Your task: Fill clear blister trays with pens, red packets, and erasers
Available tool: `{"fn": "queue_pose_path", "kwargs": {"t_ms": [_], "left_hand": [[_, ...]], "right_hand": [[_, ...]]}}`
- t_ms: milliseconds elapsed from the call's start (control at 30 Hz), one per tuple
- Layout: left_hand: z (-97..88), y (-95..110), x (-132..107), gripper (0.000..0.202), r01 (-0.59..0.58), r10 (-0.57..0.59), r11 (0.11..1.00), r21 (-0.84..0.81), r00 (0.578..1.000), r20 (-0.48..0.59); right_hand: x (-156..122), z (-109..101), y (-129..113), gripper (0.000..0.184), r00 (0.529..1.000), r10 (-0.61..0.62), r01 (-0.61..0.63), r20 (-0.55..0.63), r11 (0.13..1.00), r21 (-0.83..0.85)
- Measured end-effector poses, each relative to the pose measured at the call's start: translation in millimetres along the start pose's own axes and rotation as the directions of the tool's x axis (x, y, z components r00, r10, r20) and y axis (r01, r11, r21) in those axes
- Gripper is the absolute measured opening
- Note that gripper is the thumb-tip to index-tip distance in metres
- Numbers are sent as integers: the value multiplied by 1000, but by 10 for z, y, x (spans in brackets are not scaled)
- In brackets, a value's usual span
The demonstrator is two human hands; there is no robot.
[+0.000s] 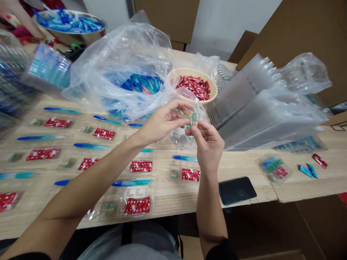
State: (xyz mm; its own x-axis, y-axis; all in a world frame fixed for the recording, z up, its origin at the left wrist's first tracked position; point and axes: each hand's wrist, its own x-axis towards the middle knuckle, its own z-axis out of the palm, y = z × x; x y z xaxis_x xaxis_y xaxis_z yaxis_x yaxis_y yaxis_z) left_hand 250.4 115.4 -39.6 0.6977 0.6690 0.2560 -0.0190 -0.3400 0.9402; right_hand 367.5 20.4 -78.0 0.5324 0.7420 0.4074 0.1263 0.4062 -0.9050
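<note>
My left hand [165,121] and my right hand [207,146] meet above the table, and both pinch a small green and orange printed packet [190,118]. Just below them hangs a crumpled clear plastic bag [180,136]. On the wooden table [162,193], clear blister trays [137,195] lie in rows in front of my hands. They hold blue sticks [132,183], red printed sachets [141,166] and small green packets [174,174]. Behind my hands, a tan bowl [214,92] holds red sachets [193,87], and a large clear bag [114,47] holds blue sachets [142,85].
A black phone [237,190] lies at the table's front edge. Stacked clear trays [265,112] rise on the right, with loose sachets [306,170] beyond. At the top left, a co-worker's arm [18,14] reaches near a steel bowl [70,25] of blue sachets.
</note>
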Motion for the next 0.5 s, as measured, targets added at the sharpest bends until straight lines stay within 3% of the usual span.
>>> {"fn": "queue_pose_path", "kwargs": {"t_ms": [233,500], "left_hand": [[29,20,-97,20,-124,133,982,140,990,-55],[14,-33,-66,13,-256,277,947,194,956,-93]], "right_hand": [[23,23,7,18,999,45,-44,-16,997,61],[14,55,-23,18,978,206,-197,10,917,346]]}}
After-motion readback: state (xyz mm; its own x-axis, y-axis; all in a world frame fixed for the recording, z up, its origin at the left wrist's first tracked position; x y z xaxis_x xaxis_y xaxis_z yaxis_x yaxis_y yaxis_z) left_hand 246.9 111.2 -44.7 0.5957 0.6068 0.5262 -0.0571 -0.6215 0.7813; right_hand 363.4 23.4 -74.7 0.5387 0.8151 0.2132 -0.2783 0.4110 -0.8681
